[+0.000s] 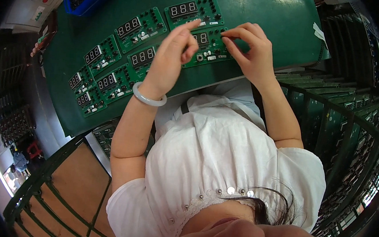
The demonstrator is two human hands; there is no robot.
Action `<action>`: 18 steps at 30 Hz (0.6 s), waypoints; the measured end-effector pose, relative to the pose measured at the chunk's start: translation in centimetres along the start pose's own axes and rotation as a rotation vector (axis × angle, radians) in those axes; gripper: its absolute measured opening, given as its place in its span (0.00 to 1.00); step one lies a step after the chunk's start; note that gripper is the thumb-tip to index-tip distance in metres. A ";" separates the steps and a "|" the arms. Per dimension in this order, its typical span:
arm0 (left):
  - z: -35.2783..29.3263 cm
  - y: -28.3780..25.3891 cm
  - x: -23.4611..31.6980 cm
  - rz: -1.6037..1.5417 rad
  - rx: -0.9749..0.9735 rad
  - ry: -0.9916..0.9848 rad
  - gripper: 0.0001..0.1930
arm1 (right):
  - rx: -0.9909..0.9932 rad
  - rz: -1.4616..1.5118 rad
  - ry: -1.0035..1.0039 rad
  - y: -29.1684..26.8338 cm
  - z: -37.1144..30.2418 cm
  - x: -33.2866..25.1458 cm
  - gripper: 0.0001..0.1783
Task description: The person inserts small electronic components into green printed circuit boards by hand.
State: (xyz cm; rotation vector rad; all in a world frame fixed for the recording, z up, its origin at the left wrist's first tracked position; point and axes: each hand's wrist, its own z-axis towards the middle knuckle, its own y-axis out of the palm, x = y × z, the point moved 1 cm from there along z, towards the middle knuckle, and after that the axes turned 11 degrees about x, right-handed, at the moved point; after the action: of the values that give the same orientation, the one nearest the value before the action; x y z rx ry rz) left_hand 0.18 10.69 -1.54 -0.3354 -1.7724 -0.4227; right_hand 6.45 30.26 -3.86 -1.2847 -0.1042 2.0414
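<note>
Two rows of green circuit boards, each with a three-digit display, lie on the green table. My right hand (pixel 255 50) pinches a small black cap (pixel 223 35) at the right end of the near-row circuit board (pixel 221 52). My left hand (pixel 173 55), with a pale bangle (pixel 148 101) at the wrist, hovers over the left part of that board and covers some of its display. Its index finger stretches toward the far-row circuit board (pixel 182 20), while the other fingers curl loosely; nothing shows in them. Black round caps stand on the far-row board.
More circuit boards (pixel 143 34) run leftward along the green table (pixel 276 32). A blue bin (pixel 89 9) of small black parts stands at the far left. Dark racks (pixel 333 103) holding boards are at the right, and a green metal frame (pixel 57 161) is at the lower left.
</note>
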 end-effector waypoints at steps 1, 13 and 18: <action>0.1 -0.5 0.1 -0.001 0.001 0.009 0.27 | 0.010 -0.209 -0.162 -0.2 -0.1 0.7 0.05; -1.5 0.7 0.2 1.082 0.118 0.824 0.21 | 0.018 -0.391 -0.221 1.8 0.0 -2.0 0.04; -1.1 2.7 -2.9 1.150 0.084 0.820 0.21 | -0.002 -0.809 -0.165 3.0 -1.7 -3.4 0.06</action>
State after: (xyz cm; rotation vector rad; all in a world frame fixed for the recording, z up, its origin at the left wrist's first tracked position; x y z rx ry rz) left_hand 3.01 12.57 -3.88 -0.8899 -0.6023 0.3244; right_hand 7.08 25.49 -3.37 -0.8620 -0.5981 1.4273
